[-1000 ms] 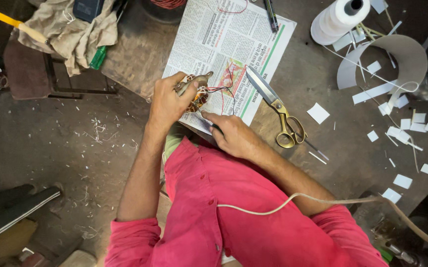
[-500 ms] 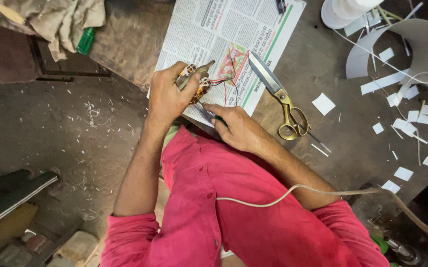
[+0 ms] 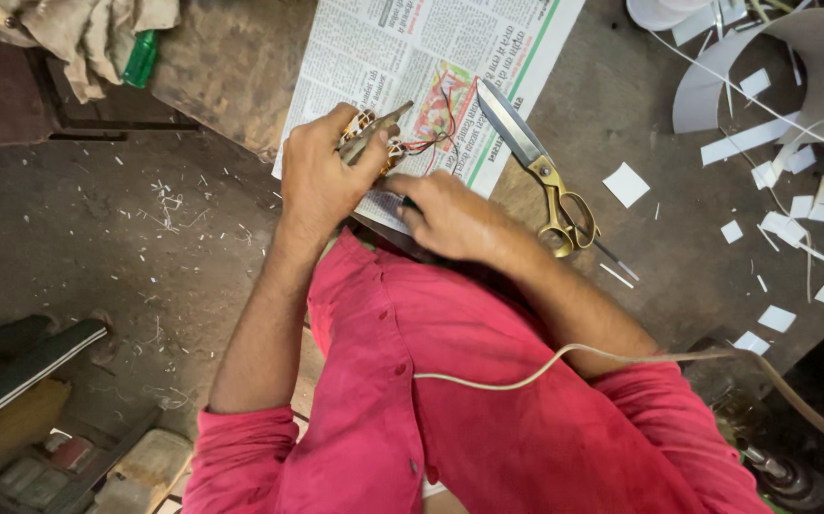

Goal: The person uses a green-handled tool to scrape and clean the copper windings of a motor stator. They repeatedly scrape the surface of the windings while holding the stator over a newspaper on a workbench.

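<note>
A small copper-wound coil piece with thin red and black wires point(image 3: 383, 143) sat over the near edge of a spread sheet of printed newspaper point(image 3: 402, 57), clasped in the left hand point(image 3: 321, 176). That hand's fingers were curled tight around the piece, and a slim grey metal tool lay across its top between thumb and forefinger. The right hand point(image 3: 455, 219) lay just beside it, fingers bent down onto a dark flat object at the paper's edge; whether they gripped it or only pressed on it could not be told. The loose wires trailed from the coil onto the newspaper. Just right of the hands lay a pair of large steel scissors with brass-coloured handles point(image 3: 540, 171), blades on the paper and handles on the dark worn worktop point(image 3: 621, 76). Small white paper squares point(image 3: 626, 184) were scattered farther right. A pale cord point(image 3: 526, 366) ran across the person's red shirt point(image 3: 450, 419).
</note>
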